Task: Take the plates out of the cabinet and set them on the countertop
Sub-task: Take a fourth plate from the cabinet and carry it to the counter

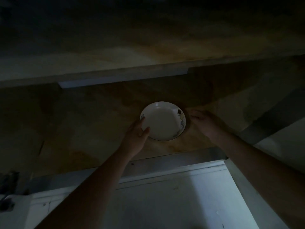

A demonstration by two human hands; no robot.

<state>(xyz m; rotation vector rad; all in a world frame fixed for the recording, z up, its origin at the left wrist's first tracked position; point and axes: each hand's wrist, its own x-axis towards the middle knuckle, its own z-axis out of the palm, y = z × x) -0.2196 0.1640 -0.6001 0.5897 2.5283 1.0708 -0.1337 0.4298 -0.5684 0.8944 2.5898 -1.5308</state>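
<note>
Left hand (pixel 137 129): arm extended forward and upward from the lower left of the view, forearm bare, wrist straight. The fingers are curled over the left rim of a round white ceramic plate with a thin dark edge line and a small printed motif on its right side (pixel 163 121); the thumb lies on the plate's near face, so the hand pinches the rim between thumb and fingers.

Right hand (pixel 203 123): arm extended from the lower right, forearm bare, reaching toward the plate's right side. The palm faces left toward the plate and the fingers are loosely spread and slightly bent. Their tips lie just beside the right rim; in the dim light it cannot be told whether they touch it. This hand holds nothing.

Plate: it sits on a brownish, stained shelf surface (pixel 92 123) inside the dim cabinet, with its hollow face turned toward the camera. Whether its left edge is lifted off the shelf cannot be told.

Surroundings: a pale horizontal strip (pixel 148 76) crosses the view above the plate, and a darker mottled surface lies beyond it. Below the shelf's front edge runs a pale grey frame rail (pixel 173 161), and beneath that a white panelled door surface (pixel 181 200), brightly lit on its right half. Some dark hardware (pixel 8 195), blurred, shows at the lower left edge.
</note>
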